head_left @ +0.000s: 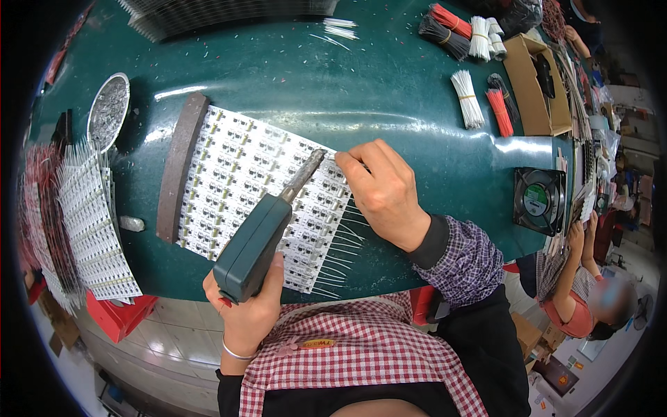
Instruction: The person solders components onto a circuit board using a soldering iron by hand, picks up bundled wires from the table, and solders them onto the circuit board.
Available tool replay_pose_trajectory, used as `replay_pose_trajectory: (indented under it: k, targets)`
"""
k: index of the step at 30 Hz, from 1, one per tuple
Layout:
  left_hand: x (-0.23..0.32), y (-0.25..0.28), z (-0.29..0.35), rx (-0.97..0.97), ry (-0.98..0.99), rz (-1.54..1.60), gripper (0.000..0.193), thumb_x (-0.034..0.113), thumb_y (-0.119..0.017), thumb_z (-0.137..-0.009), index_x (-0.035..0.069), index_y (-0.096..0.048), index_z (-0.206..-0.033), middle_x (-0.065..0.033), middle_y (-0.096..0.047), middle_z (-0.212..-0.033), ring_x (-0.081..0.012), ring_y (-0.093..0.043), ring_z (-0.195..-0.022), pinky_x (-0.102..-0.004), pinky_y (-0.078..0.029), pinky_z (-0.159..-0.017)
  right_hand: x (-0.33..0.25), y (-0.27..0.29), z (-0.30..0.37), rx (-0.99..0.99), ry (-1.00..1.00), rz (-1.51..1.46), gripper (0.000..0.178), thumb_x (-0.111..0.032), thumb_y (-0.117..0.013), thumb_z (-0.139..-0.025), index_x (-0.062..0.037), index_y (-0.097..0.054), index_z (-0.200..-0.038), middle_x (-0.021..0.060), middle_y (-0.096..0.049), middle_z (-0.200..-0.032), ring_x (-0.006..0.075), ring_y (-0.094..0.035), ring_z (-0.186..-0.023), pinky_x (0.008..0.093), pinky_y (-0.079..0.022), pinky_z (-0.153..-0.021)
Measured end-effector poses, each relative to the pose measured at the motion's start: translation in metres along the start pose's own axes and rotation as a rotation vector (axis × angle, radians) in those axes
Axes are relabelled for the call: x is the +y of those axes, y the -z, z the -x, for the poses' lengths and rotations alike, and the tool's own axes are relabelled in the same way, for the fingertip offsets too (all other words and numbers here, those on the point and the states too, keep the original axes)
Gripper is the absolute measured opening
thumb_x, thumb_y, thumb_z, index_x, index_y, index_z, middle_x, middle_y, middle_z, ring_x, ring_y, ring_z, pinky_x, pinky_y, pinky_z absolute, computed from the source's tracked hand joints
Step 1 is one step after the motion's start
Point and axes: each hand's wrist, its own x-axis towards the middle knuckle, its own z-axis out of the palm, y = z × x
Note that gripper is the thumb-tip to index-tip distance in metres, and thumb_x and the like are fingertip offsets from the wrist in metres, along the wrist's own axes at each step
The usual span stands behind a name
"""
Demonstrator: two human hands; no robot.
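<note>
My left hand (251, 309) is wrapped round the handle of a dark green soldering gun (253, 243). The gun's metal tip reaches up and right over a white panel of small circuit boards (236, 181), close to its upper right corner. At that corner my right hand (382, 194) has thumb and forefinger pinched together by the panel's edge; what lies between them is too small to make out. Below it, several thin white wires (337, 264) stick out from the panel's right edge. Along the left edge lies a brown bar (182, 170).
An oval metal dish (109, 111) of grey bits and more wired panels (94, 222) stand at left. Toward the right are wire bundles (467, 99), a cardboard box (538, 87) and a black fan (538, 200). Another person (577, 299) works at far right.
</note>
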Motion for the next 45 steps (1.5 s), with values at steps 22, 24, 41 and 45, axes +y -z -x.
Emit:
replay_pose_trajectory:
  k: [22, 24, 41, 45]
  targets:
    - [-0.004, 0.052, -0.033, 0.448, 0.065, 0.312, 0.034, -0.005, -0.065, -0.079, -0.009, -0.059, -0.112, -0.0131, -0.065, -0.088, -0.0076, -0.047, -0.051, -0.0211, -0.032, -0.043, -0.003, 0.026, 0.002, -0.068, -0.083, 0.025, 0.020, 0.000, -0.061, -0.068, 0.0008, -0.063, -0.088, 0.0088, -0.054, -0.083, 0.0237, -0.056, -0.076, 0.0329, -0.049, -0.063]
    - [-0.001, 0.043, -0.014, 0.330, 0.148, 0.324, 0.043, -0.008, -0.064, -0.078, -0.008, -0.054, -0.120, -0.0173, -0.065, -0.100, -0.0090, -0.049, -0.051, -0.0214, -0.036, -0.043, -0.005, 0.033, -0.001, -0.050, -0.099, 0.038, 0.020, 0.000, -0.061, -0.069, 0.0004, -0.063, -0.089, 0.0083, -0.055, -0.083, 0.0238, -0.057, -0.076, 0.0329, -0.049, -0.063]
    - [-0.007, 0.014, 0.011, 0.012, 0.228, 0.033, 0.020, 0.010, -0.080, -0.073, 0.000, -0.070, -0.088, -0.0074, -0.068, -0.079, -0.0157, -0.063, -0.062, -0.0279, -0.048, -0.060, -0.002, 0.005, 0.000, -0.065, -0.013, 0.000, 0.020, -0.002, -0.062, -0.069, -0.0011, -0.063, -0.088, 0.0067, -0.055, -0.083, 0.0204, -0.056, -0.074, 0.0305, -0.048, -0.061]
    - [-0.009, 0.010, 0.013, 0.033, 0.060, -0.117, 0.018, 0.008, -0.079, -0.072, 0.001, -0.070, -0.087, -0.0073, -0.067, -0.079, -0.0162, -0.061, -0.061, -0.0277, -0.047, -0.060, -0.003, 0.005, -0.001, -0.065, -0.009, 0.005, 0.020, -0.001, -0.062, -0.068, -0.0008, -0.062, -0.088, 0.0068, -0.055, -0.083, 0.0204, -0.056, -0.075, 0.0305, -0.048, -0.061]
